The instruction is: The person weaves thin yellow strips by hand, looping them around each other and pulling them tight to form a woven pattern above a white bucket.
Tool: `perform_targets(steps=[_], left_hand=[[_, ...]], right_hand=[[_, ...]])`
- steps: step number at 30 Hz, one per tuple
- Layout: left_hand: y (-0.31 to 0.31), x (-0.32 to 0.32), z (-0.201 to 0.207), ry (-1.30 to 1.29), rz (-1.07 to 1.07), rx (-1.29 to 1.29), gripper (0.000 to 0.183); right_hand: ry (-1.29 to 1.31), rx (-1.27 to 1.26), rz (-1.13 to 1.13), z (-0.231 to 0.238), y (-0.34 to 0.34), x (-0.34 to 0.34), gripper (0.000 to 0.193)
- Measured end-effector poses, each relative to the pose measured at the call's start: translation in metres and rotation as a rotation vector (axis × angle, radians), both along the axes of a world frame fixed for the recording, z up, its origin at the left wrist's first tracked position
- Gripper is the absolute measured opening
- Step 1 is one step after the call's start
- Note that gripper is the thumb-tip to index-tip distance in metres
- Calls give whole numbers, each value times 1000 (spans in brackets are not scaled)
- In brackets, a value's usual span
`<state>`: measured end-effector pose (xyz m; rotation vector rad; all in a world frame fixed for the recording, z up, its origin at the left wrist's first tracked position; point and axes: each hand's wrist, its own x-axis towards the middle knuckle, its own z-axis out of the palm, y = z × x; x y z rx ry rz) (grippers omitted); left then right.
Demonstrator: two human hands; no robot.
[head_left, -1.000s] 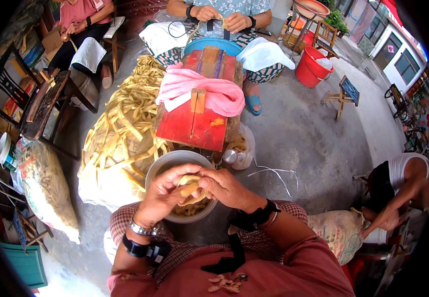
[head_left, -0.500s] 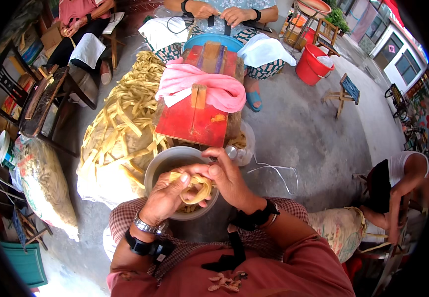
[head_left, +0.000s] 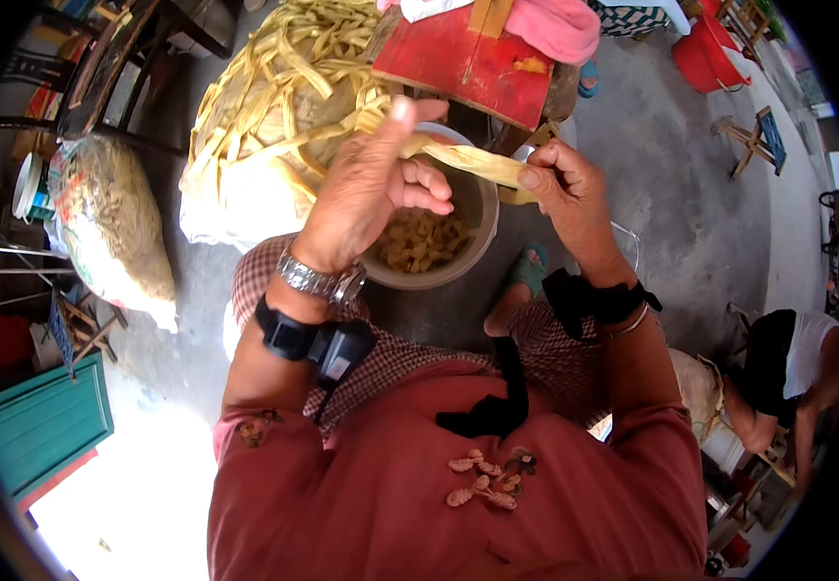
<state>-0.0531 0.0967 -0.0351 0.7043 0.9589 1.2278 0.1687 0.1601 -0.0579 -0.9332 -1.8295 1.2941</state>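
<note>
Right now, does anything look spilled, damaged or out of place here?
Nothing looks spilled: the bucket stands upright with its pieces inside. Only the red board looks odd, with an orange patch, perhaps worn paint.

The right hand (head_left: 574,205) pinches a pale yellow strip (head_left: 472,160) between thumb and fingers; its other end runs up to the parted fingers of the left hand (head_left: 366,194) (any grip there is hidden). Below the fingers stands a round bucket (head_left: 429,281) holding small yellow pieces (head_left: 424,240). Beyond the left fingertips lies a strip heap (head_left: 289,73); beyond the right, a red board (head_left: 453,63).
</note>
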Motion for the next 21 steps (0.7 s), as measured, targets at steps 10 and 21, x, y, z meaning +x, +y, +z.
perform_targets(steps=[10,21], left_hand=[[4,10,-18,164,2,-20,14],[25,-22,29,100,73,216,12]], right_hand=[[90,-567,190,20,-24,-31,22],[-167,90,178,55,18,-15,28]])
